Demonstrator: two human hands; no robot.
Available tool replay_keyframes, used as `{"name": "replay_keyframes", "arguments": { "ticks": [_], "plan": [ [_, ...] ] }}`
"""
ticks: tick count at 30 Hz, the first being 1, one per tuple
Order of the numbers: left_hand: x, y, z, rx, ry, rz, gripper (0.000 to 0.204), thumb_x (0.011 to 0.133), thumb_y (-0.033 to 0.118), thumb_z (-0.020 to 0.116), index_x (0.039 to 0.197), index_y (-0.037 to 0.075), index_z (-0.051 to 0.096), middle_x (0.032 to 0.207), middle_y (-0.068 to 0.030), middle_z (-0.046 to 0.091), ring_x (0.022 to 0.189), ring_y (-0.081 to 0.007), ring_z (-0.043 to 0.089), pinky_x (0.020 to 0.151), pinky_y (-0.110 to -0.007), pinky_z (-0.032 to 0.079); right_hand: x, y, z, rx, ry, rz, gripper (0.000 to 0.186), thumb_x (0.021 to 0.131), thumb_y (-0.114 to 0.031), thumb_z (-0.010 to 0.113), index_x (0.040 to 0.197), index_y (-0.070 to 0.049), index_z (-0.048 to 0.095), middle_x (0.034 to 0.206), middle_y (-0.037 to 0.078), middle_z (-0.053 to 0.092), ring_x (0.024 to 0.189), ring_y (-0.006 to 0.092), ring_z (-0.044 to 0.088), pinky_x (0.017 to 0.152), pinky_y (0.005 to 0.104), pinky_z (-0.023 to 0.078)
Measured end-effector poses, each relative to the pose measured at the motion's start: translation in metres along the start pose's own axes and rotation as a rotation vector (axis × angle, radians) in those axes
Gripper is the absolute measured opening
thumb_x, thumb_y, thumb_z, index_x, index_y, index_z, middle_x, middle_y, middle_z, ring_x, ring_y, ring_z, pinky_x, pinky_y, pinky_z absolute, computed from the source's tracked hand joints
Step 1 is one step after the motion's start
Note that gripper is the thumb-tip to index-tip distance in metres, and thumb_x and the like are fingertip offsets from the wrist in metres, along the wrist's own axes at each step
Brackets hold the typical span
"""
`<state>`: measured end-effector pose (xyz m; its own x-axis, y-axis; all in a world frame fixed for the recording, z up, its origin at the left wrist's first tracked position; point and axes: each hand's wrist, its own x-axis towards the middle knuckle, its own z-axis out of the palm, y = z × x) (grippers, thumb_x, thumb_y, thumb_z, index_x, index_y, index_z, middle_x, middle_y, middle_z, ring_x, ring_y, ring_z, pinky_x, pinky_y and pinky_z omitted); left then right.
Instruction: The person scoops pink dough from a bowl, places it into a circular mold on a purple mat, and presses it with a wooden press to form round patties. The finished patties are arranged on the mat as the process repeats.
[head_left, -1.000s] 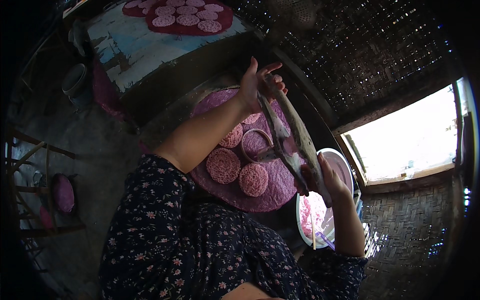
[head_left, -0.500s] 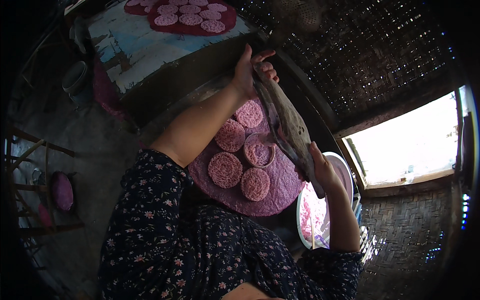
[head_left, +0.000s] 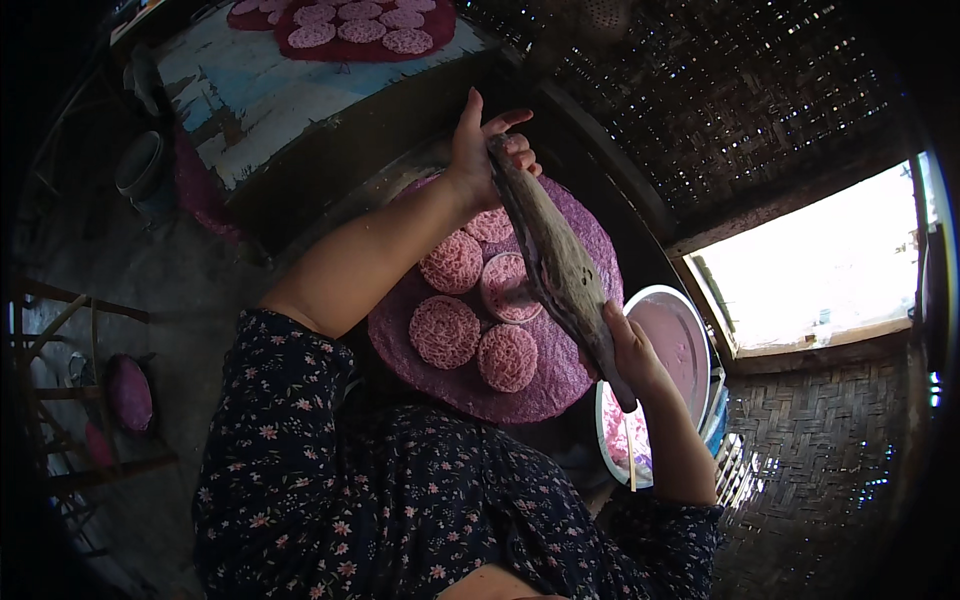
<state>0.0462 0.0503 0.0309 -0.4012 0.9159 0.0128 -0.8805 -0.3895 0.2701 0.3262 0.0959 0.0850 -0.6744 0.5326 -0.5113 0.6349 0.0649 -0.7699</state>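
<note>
Between my hands is a long, weathered wooden press (head_left: 553, 245), slanting over a round purple mat (head_left: 570, 375). My left hand (head_left: 485, 150) is closed around its far end, the index finger stretched out. At the near end, my right hand (head_left: 632, 345) grips it with the fingers partly hidden beneath. Under the press sits a ring mould (head_left: 484, 292) with pink strands inside, its right side partly covered. Several round pink lacy noodle cakes lie around the ring, among them one noodle cake (head_left: 444, 332) at the left and another noodle cake (head_left: 507, 358) nearest me.
To the right stands a wide basin (head_left: 683, 345) with pink dough and a stick (head_left: 631, 455). At the far left, a table (head_left: 290, 100) with a peeling top bears more pink cakes on a red mat (head_left: 350, 50). A bucket (head_left: 140, 165) is beside it. A woven wall (head_left: 800, 460) borders the right.
The press has shifted slightly left and toward me, with both hands still on it. More of the mat's far right side and of the basin shows. The view has shifted a little.
</note>
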Motion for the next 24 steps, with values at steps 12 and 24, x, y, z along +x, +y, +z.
{"name": "replay_keyframes", "arguments": {
  "ticks": [12,24],
  "plan": [
    [0.0,-0.012,0.003,-0.034,0.072,-0.031,0.069,0.081,0.074,0.037,0.1,0.009,0.051,0.047,0.0018,0.033,0.042,-0.0155,0.038,0.057,-0.034,0.036,-0.014,0.001,-0.008,-0.089,0.018,0.016,0.055,0.096,-0.049,0.033,0.09,0.0,0.056,0.063,0.005,0.056,0.053,0.0128,0.054,0.05,0.0266,0.044],
    [-0.05,0.028,0.039,1.025,-0.517,0.082,0.068,0.09,0.052,0.038,0.136,0.001,0.036,0.136,-0.0158,0.044,0.133,-0.0285,0.031,0.111,-0.047,0.014,-0.036,-0.027,0.013,0.325,-0.061,-0.361,0.059,0.08,-0.026,0.066,0.12,0.008,0.041,0.076,0.004,0.056,0.057,0.0096,0.055,0.049,0.0224,0.045]
  ]
}}
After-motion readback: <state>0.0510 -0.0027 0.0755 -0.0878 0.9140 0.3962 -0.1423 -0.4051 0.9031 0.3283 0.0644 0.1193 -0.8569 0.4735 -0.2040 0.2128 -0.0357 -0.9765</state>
